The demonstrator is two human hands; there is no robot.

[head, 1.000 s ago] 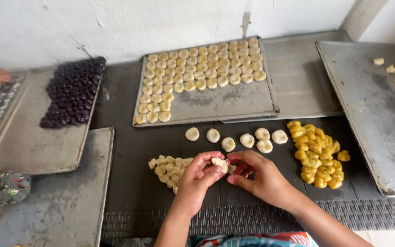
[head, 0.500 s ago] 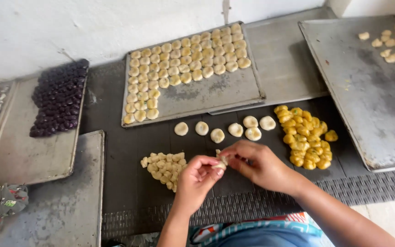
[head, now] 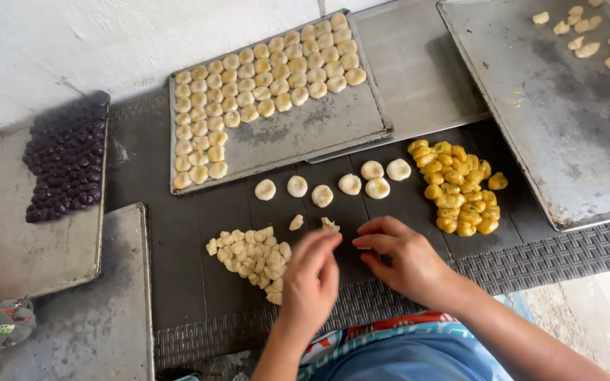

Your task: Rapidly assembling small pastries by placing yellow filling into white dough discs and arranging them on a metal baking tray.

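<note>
Pale dough balls [head: 262, 99] fill the metal tray [head: 319, 134] in rows.

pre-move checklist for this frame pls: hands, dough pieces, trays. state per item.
1. Left hand free of dough: cannot tell; its fingers curl over the mat beside the pale dough pile.
2. Right hand empty: cannot tell; the palm faces down.
3. Loose pieces within reach: ok; two small dough pieces lie on the mat just ahead of both hands.
4. Row of filled balls kept apart: ok; six sit spaced on the mat, though the right-hand ones nearly touch.
5. Room on the middle tray: ok; its lower right part is bare.
6. Yellow filling balls at hand: ok; heaped to the right of the right hand.
</note>
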